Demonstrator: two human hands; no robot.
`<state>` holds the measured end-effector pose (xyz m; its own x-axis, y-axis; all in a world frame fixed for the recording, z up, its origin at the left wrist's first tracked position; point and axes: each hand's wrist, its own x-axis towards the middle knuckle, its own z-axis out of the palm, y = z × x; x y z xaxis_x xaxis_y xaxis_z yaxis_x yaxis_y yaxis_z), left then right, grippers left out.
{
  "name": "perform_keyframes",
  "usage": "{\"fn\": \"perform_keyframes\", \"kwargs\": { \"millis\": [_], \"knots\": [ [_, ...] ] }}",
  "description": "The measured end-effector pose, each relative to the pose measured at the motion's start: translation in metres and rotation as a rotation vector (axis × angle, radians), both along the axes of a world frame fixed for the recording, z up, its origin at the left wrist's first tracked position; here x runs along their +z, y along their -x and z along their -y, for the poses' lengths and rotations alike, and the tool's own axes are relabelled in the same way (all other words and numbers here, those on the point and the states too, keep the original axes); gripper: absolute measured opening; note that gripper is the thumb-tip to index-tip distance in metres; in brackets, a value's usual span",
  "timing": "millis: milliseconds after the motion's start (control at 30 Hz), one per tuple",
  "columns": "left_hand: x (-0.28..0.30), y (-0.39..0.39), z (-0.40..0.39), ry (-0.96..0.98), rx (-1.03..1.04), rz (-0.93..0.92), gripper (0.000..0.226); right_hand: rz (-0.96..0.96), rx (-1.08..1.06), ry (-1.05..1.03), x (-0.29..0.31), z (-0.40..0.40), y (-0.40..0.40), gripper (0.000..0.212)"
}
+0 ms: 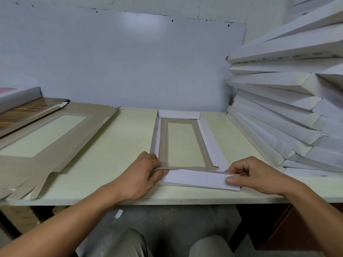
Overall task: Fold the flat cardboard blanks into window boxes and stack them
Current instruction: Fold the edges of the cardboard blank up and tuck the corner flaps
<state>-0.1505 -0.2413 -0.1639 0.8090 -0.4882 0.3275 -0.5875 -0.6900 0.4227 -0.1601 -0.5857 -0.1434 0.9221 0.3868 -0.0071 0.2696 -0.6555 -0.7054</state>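
Cardboard blank [182,143] mid-table is seemingly three walls up, left hand [146,171] and right hand [254,175] pinching its near flap [196,178], flat blanks [55,134] waiting left, folded boxes [289,108] stacked right.

Single head-worn wide-angle view, looking forward and down, close over the table [115,145]

A pale cream worktop [120,145] carries a half-folded window box [182,143] at its middle near edge. Flat brown blanks [55,138] lie spread on the left, overhanging the near edge. A leaning stack of white folded boxes [289,112] stands on the right.
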Motion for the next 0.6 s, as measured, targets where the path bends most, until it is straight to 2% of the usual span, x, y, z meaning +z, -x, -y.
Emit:
{"fn": "perform_keyframes", "kwargs": {
  "millis": [33,100,167,267,333,500,600],
  "knots": [
    [0.0,-0.001,0.0,0.007,0.009,-0.008,0.039,0.015,0.002,0.026,-0.001,0.0,-0.001,0.012],
    [0.0,-0.004,0.001,0.054,0.039,-0.056,0.041,0.047,-0.032,0.053,-0.004,-0.001,-0.004,0.03],
    [0.002,-0.007,0.002,0.138,0.086,-0.127,0.036,0.044,-0.076,0.046,-0.007,-0.002,-0.009,0.038],
    [0.004,-0.015,0.004,0.208,0.162,-0.187,0.028,0.053,-0.109,0.076,-0.013,-0.007,-0.017,0.037],
    [0.006,-0.021,0.006,0.156,0.222,-0.192,0.029,0.064,-0.134,0.111,-0.016,-0.012,-0.021,0.031],
    [0.003,-0.035,0.017,-0.113,0.341,-0.203,0.024,0.151,-0.217,0.232,-0.02,-0.023,-0.022,0.005],
    [0.001,-0.042,0.022,-0.262,0.366,-0.228,0.018,0.349,-0.223,0.404,-0.023,-0.03,-0.012,0.031]
  ]
}}
